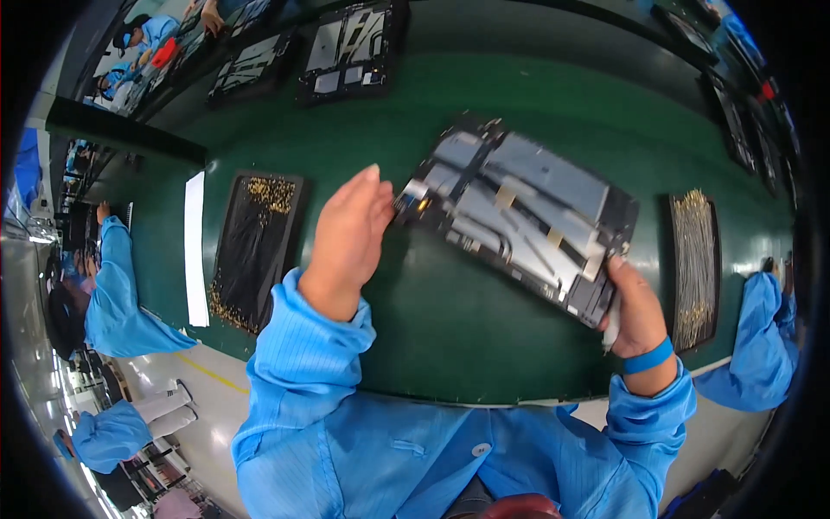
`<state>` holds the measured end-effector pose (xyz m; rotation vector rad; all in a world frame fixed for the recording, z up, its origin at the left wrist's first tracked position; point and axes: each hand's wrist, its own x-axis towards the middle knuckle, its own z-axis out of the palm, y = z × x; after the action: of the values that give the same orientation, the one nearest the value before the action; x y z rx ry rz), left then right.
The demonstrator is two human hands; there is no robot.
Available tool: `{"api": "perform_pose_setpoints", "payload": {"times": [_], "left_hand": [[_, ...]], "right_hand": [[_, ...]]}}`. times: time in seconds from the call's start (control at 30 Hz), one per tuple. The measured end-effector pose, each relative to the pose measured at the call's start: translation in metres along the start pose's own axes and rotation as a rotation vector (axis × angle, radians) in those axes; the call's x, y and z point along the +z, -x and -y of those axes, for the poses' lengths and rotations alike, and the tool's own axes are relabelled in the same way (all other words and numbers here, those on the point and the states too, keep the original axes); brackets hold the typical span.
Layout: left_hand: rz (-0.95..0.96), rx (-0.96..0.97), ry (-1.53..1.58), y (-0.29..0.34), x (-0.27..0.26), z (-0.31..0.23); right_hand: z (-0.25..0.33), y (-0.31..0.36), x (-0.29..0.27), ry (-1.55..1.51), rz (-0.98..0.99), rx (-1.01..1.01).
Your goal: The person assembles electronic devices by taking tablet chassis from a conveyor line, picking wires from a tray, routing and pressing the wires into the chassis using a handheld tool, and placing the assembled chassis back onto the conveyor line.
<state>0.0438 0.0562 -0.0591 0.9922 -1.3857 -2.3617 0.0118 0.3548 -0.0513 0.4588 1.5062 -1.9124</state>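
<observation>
An opened tablet body, with grey battery cells, black strips and small circuit parts bare, is held tilted above the green table. My right hand grips its lower right corner, thumb on top. A slim white tool pokes out below that palm; its kind is not clear. Beside the tablet's left end is my left hand, fingers stretched out and holding nothing. Its fingertips are close to the tablet's edge, and whether they touch cannot be told. Slight blur softens the tablet.
A black tray of dark cables with gold ends lies left, beside a white strip. Another tray of thin cables is at right. More opened tablets stand along the far side. Co-workers in blue sit left and right.
</observation>
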Motion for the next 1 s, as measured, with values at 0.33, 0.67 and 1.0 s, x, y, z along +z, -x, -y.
{"api": "perform_pose_setpoints", "payload": {"times": [0.33,0.67,1.0], "left_hand": [[-0.273,0.039,0.417,-0.159,0.008,-0.034],[-0.315,0.069,0.345,-0.196,0.008,-0.056],[0.183,0.235,0.168,-0.001,-0.026,-0.069]], "right_hand": [[0.040,-0.092,0.048,0.125,-0.243,-0.212],[-0.055,-0.048,0.048,0.372,-0.147,-0.597],[-0.089,-0.002,0.081,0.324,0.424,-0.003]]}}
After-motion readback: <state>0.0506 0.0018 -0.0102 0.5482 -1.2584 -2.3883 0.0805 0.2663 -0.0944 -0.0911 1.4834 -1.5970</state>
